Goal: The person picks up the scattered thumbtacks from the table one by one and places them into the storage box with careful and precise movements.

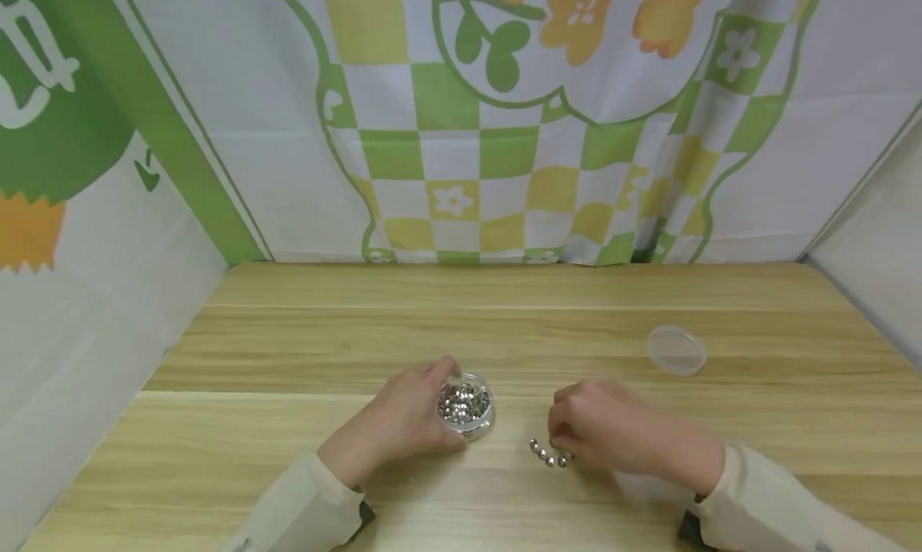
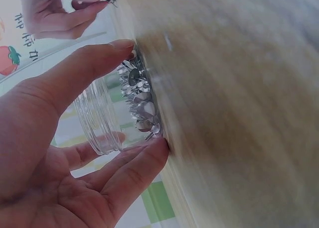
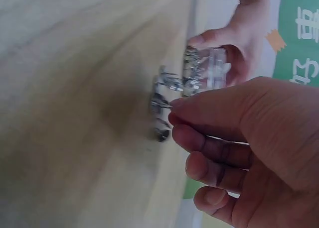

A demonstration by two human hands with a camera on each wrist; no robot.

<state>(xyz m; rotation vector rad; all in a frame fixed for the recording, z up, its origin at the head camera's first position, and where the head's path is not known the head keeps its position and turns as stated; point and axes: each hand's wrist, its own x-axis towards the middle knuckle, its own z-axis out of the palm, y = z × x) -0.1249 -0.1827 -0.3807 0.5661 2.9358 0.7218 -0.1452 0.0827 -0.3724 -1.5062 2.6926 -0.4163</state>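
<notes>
My left hand (image 1: pixel 406 412) holds a clear round jar (image 2: pixel 97 113) on the table, thumb on the near side and fingers around the far side. Silver thumbtacks (image 1: pixel 463 402) fill the bottom of the jar, which has no lid on. To the right of it, several loose thumbtacks (image 1: pixel 543 454) lie heads down in a curved row. My right hand (image 1: pixel 605 424) is at the row's right end, pinching the pin of a thumbtack (image 3: pixel 158 103) between thumb and index finger. The tack's head is close to the table, and the other fingers are loosely curled.
A clear round lid (image 1: pixel 677 350) lies flat on the wooden table (image 1: pixel 324 336), beyond my right hand. Behind the table hangs a green, yellow and white checked curtain (image 1: pixel 446 160). White panels stand at both sides.
</notes>
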